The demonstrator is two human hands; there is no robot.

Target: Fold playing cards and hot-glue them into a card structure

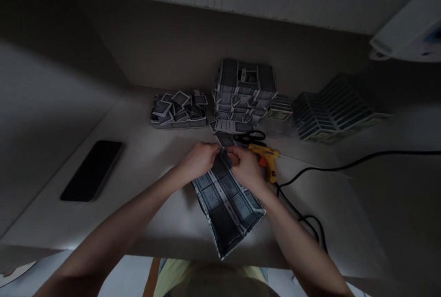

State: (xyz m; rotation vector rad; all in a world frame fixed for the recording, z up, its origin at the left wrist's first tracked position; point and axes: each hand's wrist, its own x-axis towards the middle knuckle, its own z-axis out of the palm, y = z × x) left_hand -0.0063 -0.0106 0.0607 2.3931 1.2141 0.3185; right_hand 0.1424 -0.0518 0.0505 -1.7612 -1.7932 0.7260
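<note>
A long box-like piece made of patterned playing cards (225, 203) is tilted over the table, its near end toward my body. My left hand (203, 161) pinches its far end from the left. Close beside it, my right hand (245, 166) has its fingers closed on the same far end from the right. The two hands nearly touch at the fingertips. Just right of my right hand lies a yellow glue gun (270, 159), and black-handled scissors (250, 137) rest behind it.
A phone (92, 170) lies at the left. Behind are a tray of loose cards (179, 110), a stacked card structure (244, 90), a small card pack (280, 107) and rows of packs (334, 111). A black cable (351, 164) runs along the right.
</note>
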